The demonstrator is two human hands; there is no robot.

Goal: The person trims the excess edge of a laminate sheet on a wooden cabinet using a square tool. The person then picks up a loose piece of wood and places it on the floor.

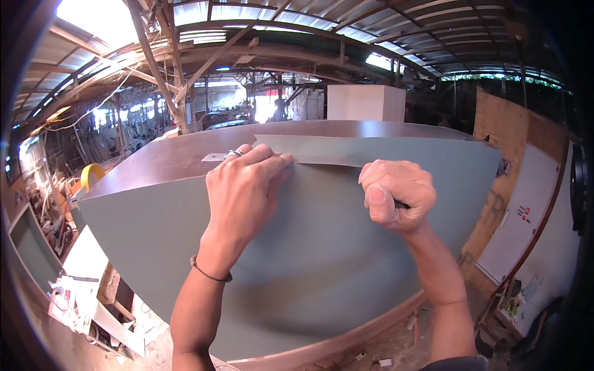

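Observation:
In front of me stands a large box-shaped cabinet with a grey-green panel [297, 229] and a brown top face [185, 151]. A thin grey-green strip [331, 150] lies along the top edge, its lower edge lifted from the panel. My left hand [244, 182] wears a ring and a bracelet; its bent fingers are pressed together at the left part of the strip. To the right, my right hand [399, 195] is a fist at the strip's other end. Something dark shows inside it, mostly hidden. A small pale flat piece [215, 157] lies beside my left fingers.
A white box [366, 102] stands behind the cabinet. At the left are a yellow round object [92, 175] and a low stand with white boards [93, 260]. A white door-like panel [520, 213] leans at the right. Small scraps lie on the floor below.

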